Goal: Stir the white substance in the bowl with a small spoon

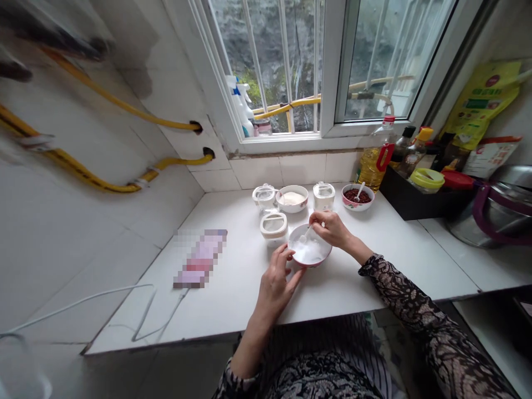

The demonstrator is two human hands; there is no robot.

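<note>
A white bowl with a pinkish outer edge (315,265) stands on the counter in front of me, holding a fine white substance (310,252) like sugar or salt. My left hand (276,280) grips the bowl's near left side, thumb low and fingers at the rim. Pinched in my right hand (330,228) is a small white spoon (305,237), its scoop end down in the white substance. Just left of the bowl is a lidded clear jar (274,227). Behind are two more jars, (264,195) and a second jar (324,195), with a bowl of pale powder (292,199) between them.
A bowl of dark red beans (358,198) with a white spoon stands at the back right, near an oil bottle (373,166). A black box (405,197) holds several condiments. Right of it is a metal pot (474,221). A blurred-out phone-like object (201,259) with a cable lies left.
</note>
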